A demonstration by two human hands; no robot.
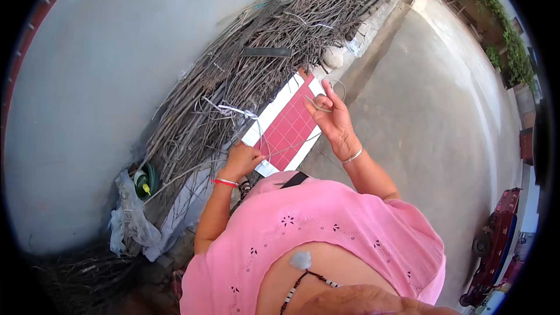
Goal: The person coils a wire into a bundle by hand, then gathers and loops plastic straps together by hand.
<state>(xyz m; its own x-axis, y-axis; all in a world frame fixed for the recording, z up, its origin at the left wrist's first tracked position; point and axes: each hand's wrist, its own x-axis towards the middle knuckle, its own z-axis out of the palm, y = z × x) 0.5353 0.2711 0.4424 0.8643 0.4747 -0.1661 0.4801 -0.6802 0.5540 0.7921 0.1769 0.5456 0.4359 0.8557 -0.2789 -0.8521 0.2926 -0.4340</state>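
Observation:
A thin pale cord [295, 144] runs between my two hands, over a pink tiled panel with a white border [286, 122]. My left hand [239, 161] is closed, its thumb and forefinger pinching one part of the cord. Higher up on the right, my right hand [333, 121] holds the cord between partly curled fingers, and a loop stands out beyond the fingertips. Just beyond my left hand, a white strip [233, 109] is knotted at the edge of a long heap of dry sticks [216, 81]. One end of it hangs over the panel.
Against the grey wall [111, 81] lies the stick heap, with a dark flat bar [266, 52] on top. A rounded stone [332, 57] sits beside it. Plastic sheeting [131, 216] and a green bottle [142, 184] lie at lower left. Concrete ground [431, 122] extends rightward to a red vehicle [499, 239].

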